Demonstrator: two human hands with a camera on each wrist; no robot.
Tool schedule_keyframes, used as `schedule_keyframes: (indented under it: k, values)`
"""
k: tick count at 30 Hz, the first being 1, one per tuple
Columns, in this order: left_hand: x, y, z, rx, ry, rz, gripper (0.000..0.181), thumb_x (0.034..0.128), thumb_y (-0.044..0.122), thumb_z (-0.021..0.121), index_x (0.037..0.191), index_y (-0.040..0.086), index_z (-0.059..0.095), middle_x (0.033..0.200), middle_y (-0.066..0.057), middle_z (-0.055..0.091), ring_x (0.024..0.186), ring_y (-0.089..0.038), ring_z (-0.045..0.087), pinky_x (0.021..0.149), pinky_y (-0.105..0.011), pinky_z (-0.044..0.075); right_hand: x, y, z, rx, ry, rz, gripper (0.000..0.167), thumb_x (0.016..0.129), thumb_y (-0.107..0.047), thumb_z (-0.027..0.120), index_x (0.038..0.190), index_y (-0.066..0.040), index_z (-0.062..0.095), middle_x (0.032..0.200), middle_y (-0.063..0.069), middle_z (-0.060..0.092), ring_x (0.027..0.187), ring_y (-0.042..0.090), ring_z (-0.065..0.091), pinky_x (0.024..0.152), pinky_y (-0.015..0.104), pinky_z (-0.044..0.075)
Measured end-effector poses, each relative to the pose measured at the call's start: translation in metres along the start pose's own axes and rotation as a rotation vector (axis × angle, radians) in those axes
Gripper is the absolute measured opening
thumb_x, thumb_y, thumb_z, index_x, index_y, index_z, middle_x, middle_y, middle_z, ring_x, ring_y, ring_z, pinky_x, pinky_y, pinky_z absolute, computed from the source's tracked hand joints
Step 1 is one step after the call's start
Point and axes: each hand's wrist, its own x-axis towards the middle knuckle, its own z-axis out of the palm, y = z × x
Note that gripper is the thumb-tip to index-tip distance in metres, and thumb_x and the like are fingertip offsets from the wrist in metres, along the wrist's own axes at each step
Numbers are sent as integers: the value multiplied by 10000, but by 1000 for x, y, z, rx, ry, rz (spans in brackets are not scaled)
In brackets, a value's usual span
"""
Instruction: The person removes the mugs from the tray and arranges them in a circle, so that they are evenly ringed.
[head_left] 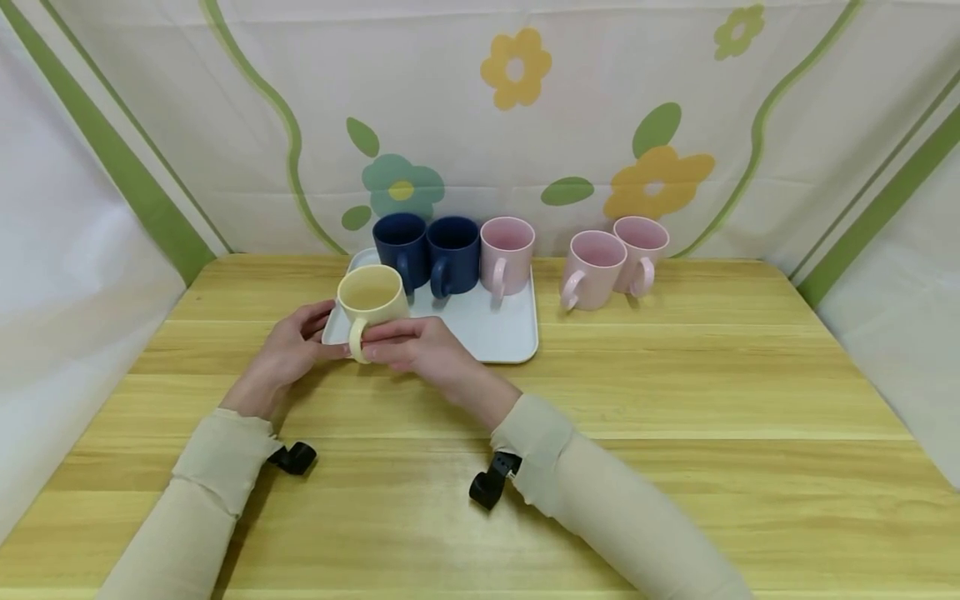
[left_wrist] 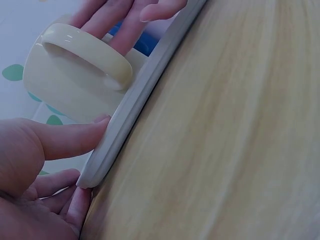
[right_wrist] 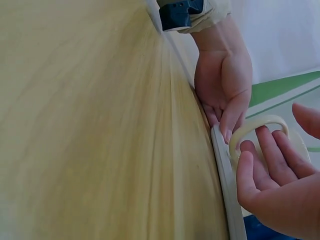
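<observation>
A pale yellow mug (head_left: 382, 310) stands at the front left of the white tray (head_left: 491, 333), its handle turned to the front. My left hand (head_left: 288, 354) grips the tray's front left corner, with the thumb on the rim and fingers bent about the corner in the left wrist view. At the mug's right side is my right hand (head_left: 431, 346). Its fairly straight fingers (right_wrist: 272, 155) touch the mug beside the handle, while the thumb stands apart in the right wrist view. Behind, two dark blue mugs (head_left: 453, 250) and a pink mug (head_left: 517, 254) stand upright on the tray.
Two more pink mugs (head_left: 592, 275) stand on the wooden table (head_left: 675, 400), right of the tray. A white curtain (head_left: 465, 158) with printed flowers hangs right behind the mugs. Black wrist cameras (head_left: 491, 483) hang under both sleeves.
</observation>
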Motion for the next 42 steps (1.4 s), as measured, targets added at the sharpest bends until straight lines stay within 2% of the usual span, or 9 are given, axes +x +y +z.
schedule_keyframes:
  k: [5, 10, 13, 18, 22, 29, 34, 39, 42]
  values:
    - [0, 1, -1, 13, -4, 6, 947, 953, 64, 765, 1704, 59, 188, 1730, -223, 303, 1572, -397, 339, 1286, -576, 313, 5, 0, 7, 77, -13, 30, 331, 948, -113, 784, 1272, -52, 763, 1215, 57, 795, 973, 74, 692, 1087, 448, 573]
    - [3, 1, 2, 10, -9, 12, 930, 957, 70, 763, 1700, 55, 203, 1717, -232, 329, 1564, -388, 352, 1290, -559, 318, 9, 2, 9, 130, -45, 50, 344, 976, -82, 746, 1310, -3, 723, 1303, 123, 769, 1004, 77, 687, 1109, 453, 557]
    - [3, 3, 4, -2, -10, 17, 920, 962, 59, 755, 1699, 51, 205, 1716, -231, 331, 1568, -387, 351, 1294, -554, 315, 11, 3, 9, 131, -69, 55, 355, 991, -97, 733, 1331, 2, 711, 1346, 126, 746, 1039, 70, 678, 1126, 456, 535]
    - [3, 4, 5, -12, -7, 12, 887, 975, -9, 692, 1702, 51, 189, 1717, -247, 316, 1568, -400, 345, 1290, -562, 320, 15, 3, 12, 119, -83, 58, 342, 987, -137, 748, 1309, -25, 734, 1308, 60, 775, 1073, 49, 657, 1131, 437, 515]
    - [2, 4, 4, -2, -1, 22, 881, 960, -62, 650, 1700, 33, 180, 1711, -273, 309, 1567, -412, 344, 1281, -565, 334, 17, 3, 15, 133, -84, 57, 314, 989, -136, 746, 1283, -25, 748, 1320, 100, 762, 1070, 47, 665, 1162, 456, 491]
    - [1, 5, 3, 1, -9, -10, 878, 988, 14, 683, 1706, 62, 182, 1734, -232, 288, 1574, -408, 329, 1287, -576, 317, 13, 5, 15, 160, -35, 49, 279, 981, -111, 755, 1238, -2, 759, 1151, 23, 797, 1005, 62, 694, 1167, 459, 506]
    - [1, 3, 2, 2, -7, -18, 946, 970, 84, 754, 1710, 70, 166, 1750, -212, 259, 1586, -415, 319, 1287, -581, 314, 10, 5, 10, 173, 9, 48, 247, 1010, -134, 727, 1202, 18, 761, 1100, 93, 809, 1002, 98, 721, 1153, 456, 524]
    - [1, 1, 1, 6, 0, -33, 985, 951, 125, 794, 1711, 75, 168, 1749, -212, 263, 1579, -414, 332, 1286, -579, 318, 6, 2, 3, 125, 77, 59, 256, 1057, -211, 673, 1144, 11, 767, 891, 30, 772, 947, 102, 707, 1070, 388, 574]
    - [1, 0, 1, 12, 3, -33, 986, 952, 127, 796, 1711, 75, 169, 1747, -214, 265, 1582, -408, 334, 1286, -569, 322, 3, 1, -2, 129, 103, 46, 282, 1080, -211, 630, 1150, 30, 757, 872, 9, 711, 887, 102, 721, 1023, 334, 603]
